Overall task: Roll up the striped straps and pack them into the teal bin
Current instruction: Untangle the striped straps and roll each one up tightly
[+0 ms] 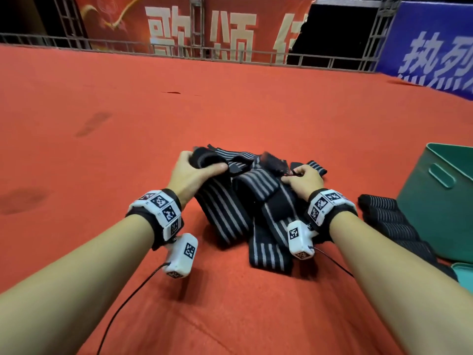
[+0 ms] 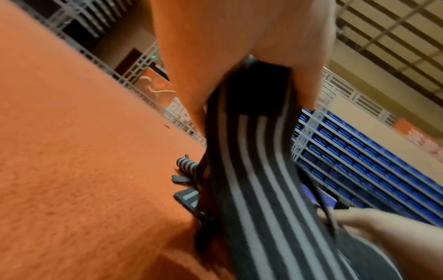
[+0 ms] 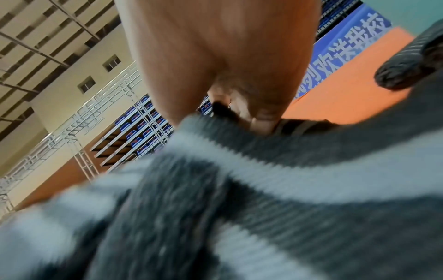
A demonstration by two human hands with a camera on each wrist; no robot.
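Head view, centre frame: a tangled pile of black striped straps w/ grey lines lies on the red carpet, between the two forearms. Left hand, left of centre, has fingers & thumb curled round a partly rolled strap end, lifted a bit above the pile; left wrist view shows that strap running from the grip down toward frame bottom, its plain black patch right at the fingers. Right hand, right of centre, has fingertips pinched on a thin bit of strap at the pile's upper right edge; exactly which strap it belongs to, can't tell. Right wrist view is mostly blurred striped fabric close to the lens, w/ the fingers curled in above it. Teal bin sits at the right edge of frame, handle slot facing the pile, apart from both hands. Rolled straps lie in a row on the carpet just beside the bin's left wall, outside it. Both wrists wear white marker blocks. Red & blue banners along the top of frame.
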